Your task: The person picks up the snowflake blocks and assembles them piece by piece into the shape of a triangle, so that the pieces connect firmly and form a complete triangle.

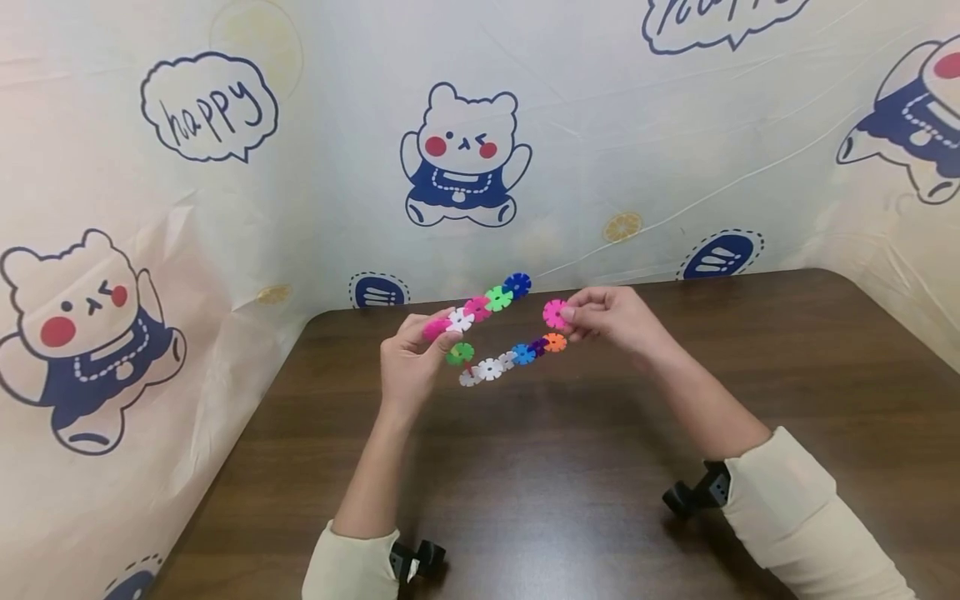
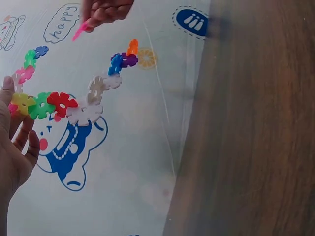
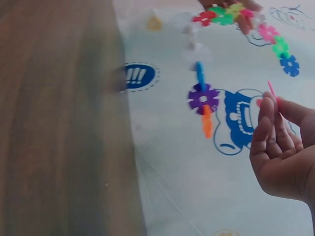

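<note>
My left hand [image 1: 408, 362] pinches a curved chain of notched plastic snowflake discs [image 1: 491, 369] near its bend, holding it above the table. Pink, white, green and blue discs make up one arm of the chain, with a dark blue disc [image 1: 517, 286] at its tip. The other arm runs through yellow, green, red, white, blue and purple to an orange disc [image 3: 206, 122] at its end. In my right hand [image 1: 611, 318] a single pink disc [image 1: 555, 314] is pinched between thumb and fingers, apart from the chain and near its two ends.
Below the hands spreads a dark brown wooden table [image 1: 570, 500]. A pale curtain [image 1: 585, 150] printed with bears stands behind and to the left of it. Black wrist cameras [image 1: 697, 492] sit at both cream sleeves.
</note>
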A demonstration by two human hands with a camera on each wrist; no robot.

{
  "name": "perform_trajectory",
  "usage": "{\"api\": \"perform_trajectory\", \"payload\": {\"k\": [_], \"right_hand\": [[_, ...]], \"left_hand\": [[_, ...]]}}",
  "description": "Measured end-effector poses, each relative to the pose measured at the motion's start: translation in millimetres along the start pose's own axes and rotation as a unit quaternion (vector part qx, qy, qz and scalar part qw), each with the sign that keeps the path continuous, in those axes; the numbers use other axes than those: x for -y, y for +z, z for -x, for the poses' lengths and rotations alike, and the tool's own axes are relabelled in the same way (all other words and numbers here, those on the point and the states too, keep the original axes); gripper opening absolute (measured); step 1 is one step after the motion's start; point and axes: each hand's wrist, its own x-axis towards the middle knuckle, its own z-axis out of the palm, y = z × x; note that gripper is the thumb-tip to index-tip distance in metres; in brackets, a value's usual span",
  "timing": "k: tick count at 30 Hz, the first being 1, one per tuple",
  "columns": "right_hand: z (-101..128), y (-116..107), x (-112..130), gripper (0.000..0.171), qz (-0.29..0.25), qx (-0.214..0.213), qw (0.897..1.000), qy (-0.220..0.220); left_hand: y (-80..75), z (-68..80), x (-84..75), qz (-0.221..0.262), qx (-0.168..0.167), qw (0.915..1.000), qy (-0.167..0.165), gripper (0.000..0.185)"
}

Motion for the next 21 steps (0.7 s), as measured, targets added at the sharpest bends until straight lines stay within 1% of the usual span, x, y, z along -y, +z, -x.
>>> {"api": "perform_trajectory", "payload": {"k": [4,9,14,17,21], "right_hand": [[1.0,-3.6,8.2,0.024,-0.046,-0.039,0.998,-0.009],[2.1,-4.8,13.4,0.022,-0.088,-0.05,0.995,-0.021],[2.1,-2.1,15.5,0.018,-0.091,-0.061,0.994,-0.03],[2.2,-0.4,17.3,0.017,-0.089,-0.066,0.993,-0.031],[2.5,0.7,18.6,0.019,-0.079,-0.058,0.995,-0.026]], "left_hand": [[4.4,2.8,1.7,-0.004,0.016,0.9998,0.01,0.03],[5.5,6.3,3.6,-0.02,0.029,0.9993,0.008,0.032],[4.9,7.5,2.9,-0.027,0.038,0.9989,-0.007,0.032],[4.8,7.5,2.4,-0.028,0.043,0.9987,-0.006,0.032],[5.0,7.7,0.6,-0.031,0.051,0.9982,-0.006,0.032]]}}
